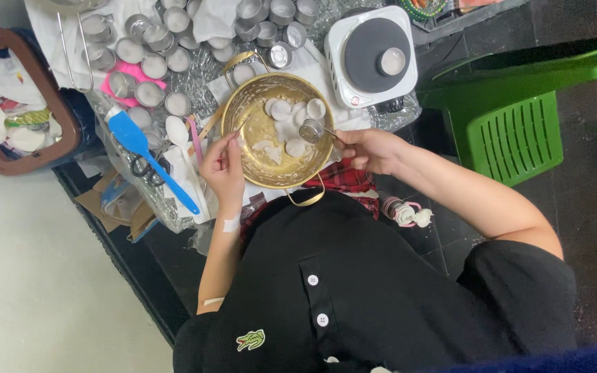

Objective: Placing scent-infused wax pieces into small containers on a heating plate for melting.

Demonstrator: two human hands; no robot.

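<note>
A: Right hand (371,148) is pinched shut on a small metal cup (311,129), tipped over the brass bowl (278,131). Cup mouth faces down into the bowl, likely so its contents drop in.

B: Left hand (224,168)?

A: At the bowl's near-left rim, fingers closed on something thin and pale; too small to tell what. Probably steadying or picking.

B: What's in the bowl?

A: White wax discs (291,117), flat and round, some broken into chips. The bowl is shiny hammered-looking metal with loop handles, sitting on a red plaid cloth (343,178).

B: Around it?

A: Left of the bowl: blue silicone spatula (148,153), scissors (145,169), white spoon (176,129). Behind it: many tealight tins (148,65), thin aluminium, wax-filled, laid on crinkled foil. Right: white single hotplate (371,59) with one tin on the dark burner. Green plastic stool (513,117) is well apart.
</note>
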